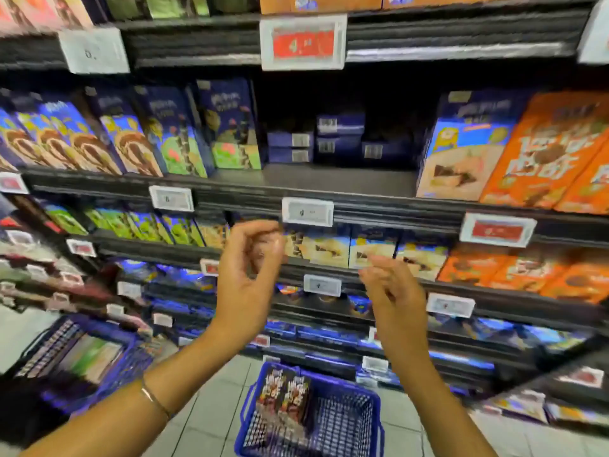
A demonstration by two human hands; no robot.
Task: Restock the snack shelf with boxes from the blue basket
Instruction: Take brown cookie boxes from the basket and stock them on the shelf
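Note:
Both of my hands are raised in front of the snack shelf (329, 184) and hold nothing. My left hand (245, 275) has loosely curled fingers; my right hand (392, 291) is relaxed, blurred by motion. On the floor below them stands the blue basket (349, 420), with two dark boxes (283, 400) upright in its left half. The middle shelf has a gap with low stacks of dark blue boxes (339, 140) lying flat at the back.
Upright blue boxes (171, 133) fill the shelf left of the gap, a blue-and-cream box (461, 150) and orange boxes (553, 153) the right. Price tags (307, 211) line the shelf edges. A second blue basket (79, 354) with goods stands at the left. The floor is grey tile.

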